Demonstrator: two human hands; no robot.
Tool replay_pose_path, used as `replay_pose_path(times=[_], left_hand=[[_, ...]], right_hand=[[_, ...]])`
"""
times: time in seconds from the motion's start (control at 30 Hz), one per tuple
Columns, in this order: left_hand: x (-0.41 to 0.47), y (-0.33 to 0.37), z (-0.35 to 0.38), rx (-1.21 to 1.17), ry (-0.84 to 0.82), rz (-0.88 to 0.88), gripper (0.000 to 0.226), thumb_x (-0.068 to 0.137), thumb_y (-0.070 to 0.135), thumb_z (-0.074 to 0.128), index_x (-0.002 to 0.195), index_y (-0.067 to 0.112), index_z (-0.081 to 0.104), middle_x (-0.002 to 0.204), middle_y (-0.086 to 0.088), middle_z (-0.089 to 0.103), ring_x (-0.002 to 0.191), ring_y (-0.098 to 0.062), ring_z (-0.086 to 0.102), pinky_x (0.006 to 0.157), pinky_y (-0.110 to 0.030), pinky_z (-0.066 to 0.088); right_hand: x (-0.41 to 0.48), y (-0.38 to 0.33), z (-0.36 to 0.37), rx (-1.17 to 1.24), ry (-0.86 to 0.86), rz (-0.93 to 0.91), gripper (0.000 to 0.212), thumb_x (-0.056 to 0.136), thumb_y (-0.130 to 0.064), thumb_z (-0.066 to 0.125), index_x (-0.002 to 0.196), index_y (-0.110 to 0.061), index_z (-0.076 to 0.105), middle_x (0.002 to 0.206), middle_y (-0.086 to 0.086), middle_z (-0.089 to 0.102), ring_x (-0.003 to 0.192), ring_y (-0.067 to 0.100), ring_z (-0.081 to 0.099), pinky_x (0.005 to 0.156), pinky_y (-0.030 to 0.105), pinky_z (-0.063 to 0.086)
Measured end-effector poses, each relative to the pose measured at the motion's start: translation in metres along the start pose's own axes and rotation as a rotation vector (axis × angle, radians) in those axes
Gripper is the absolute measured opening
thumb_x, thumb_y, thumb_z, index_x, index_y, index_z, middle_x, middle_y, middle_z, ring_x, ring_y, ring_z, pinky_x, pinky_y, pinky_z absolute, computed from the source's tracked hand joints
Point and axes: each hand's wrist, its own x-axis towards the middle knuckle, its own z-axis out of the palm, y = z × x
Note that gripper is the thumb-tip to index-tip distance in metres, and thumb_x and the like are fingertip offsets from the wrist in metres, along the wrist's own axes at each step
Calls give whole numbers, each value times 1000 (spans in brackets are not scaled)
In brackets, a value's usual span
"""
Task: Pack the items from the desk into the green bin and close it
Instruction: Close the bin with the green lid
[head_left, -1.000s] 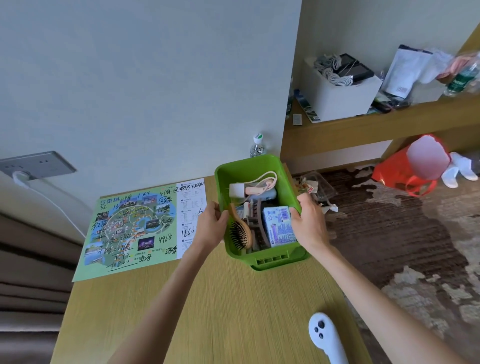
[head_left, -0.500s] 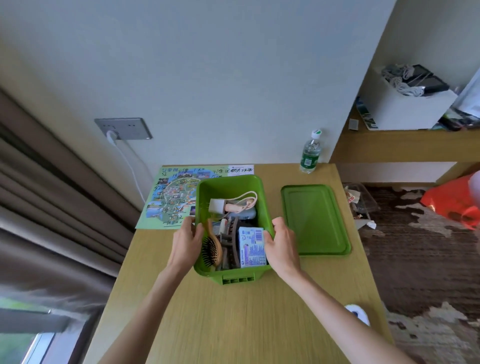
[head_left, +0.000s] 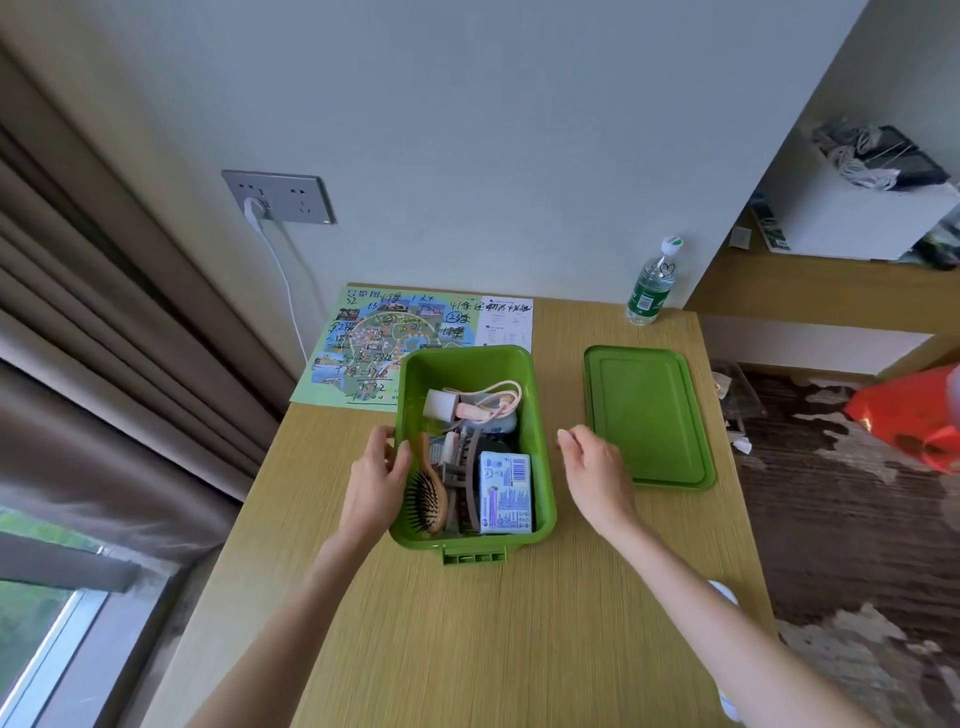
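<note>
The green bin (head_left: 542, 457) stands uncovered in the middle of the wooden desk (head_left: 519, 623). Inside lie a wooden hairbrush (head_left: 429, 499), a blue and white packet (head_left: 505, 492), a brown hair clip (head_left: 462, 483) and a pink and white corded item (head_left: 478, 408). The bin's green lid (head_left: 647, 415) lies flat on the desk to the right of it. My left hand (head_left: 376, 480) rests on the bin's left wall, thumb over the rim. My right hand (head_left: 597, 475) hovers between bin and lid, fingers apart, holding nothing.
A colourful map sheet (head_left: 384, 343) lies behind the bin, partly under it. A water bottle (head_left: 652, 283) stands at the desk's back right. A wall socket (head_left: 280, 196) with a white cable is on the left. A white controller (head_left: 724, 592) peeks out past my right arm.
The bin was shifted left across the desk and set down. My right hand has let go of its right wall and moved off toward the lid. The camera swung left.
</note>
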Motion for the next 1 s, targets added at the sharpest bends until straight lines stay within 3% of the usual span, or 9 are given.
replay_pose_path(times=[0.07,0.13,0.23,0.37,0.5,0.63,0.8,0.93,1.0], left_hand=[[-2,0,1,-21,10,5,10,98,33,49,105,26,49,71,-2,64,65,-21,63,57,-42,47],[-3,0,0,-29,25,17,14,97,34,50,109,26,49,71,-4,63,65,-23,63,59,-45,48],[-5,0,0,4,54,47,16,97,34,51,111,26,50,68,-1,60,64,-23,60,58,-45,48],[-5,0,1,32,75,48,17,97,35,51,112,28,51,68,0,58,66,-23,61,58,-46,48],[-4,0,0,37,95,46,16,96,36,52,111,29,52,68,-1,59,65,-23,62,59,-48,50],[-7,2,1,70,117,33,14,96,38,52,109,34,52,65,5,57,62,-12,59,57,-43,50],[-9,7,-1,115,113,10,18,96,41,51,112,33,52,72,5,61,66,-13,62,59,-46,54],[-10,18,-4,171,45,-45,29,97,42,47,121,25,50,90,-2,66,77,-21,66,66,-47,57],[-13,28,-4,207,41,-61,36,98,42,46,126,18,49,108,-7,63,91,-27,65,76,-47,56]], right_hand=[[6,23,-4,-182,-56,21,15,99,-18,52,91,-8,60,84,0,61,68,13,57,55,24,46],[6,48,-3,-355,-180,81,19,96,-18,56,111,-8,60,109,2,60,94,16,60,77,27,53],[2,77,1,-507,-335,123,39,93,-20,61,129,-10,51,125,4,53,116,19,52,95,30,48],[-2,94,6,-642,-304,43,44,91,-8,60,133,-10,49,128,3,55,122,18,49,109,33,37],[-8,98,9,-709,-272,23,33,92,-1,53,124,-8,56,117,4,58,112,18,50,104,31,39],[-13,97,-2,-686,-311,-100,27,94,-7,53,121,-5,57,115,5,58,110,18,49,101,30,40],[-15,67,-34,-501,-110,-253,7,90,-4,60,94,-8,56,91,2,53,86,17,49,74,29,46],[-11,37,-70,-277,47,-293,20,85,8,62,82,-6,47,83,4,47,78,20,46,63,31,43],[-10,21,-86,-173,102,-316,19,85,10,60,84,-4,47,83,4,45,77,20,44,64,22,37]])
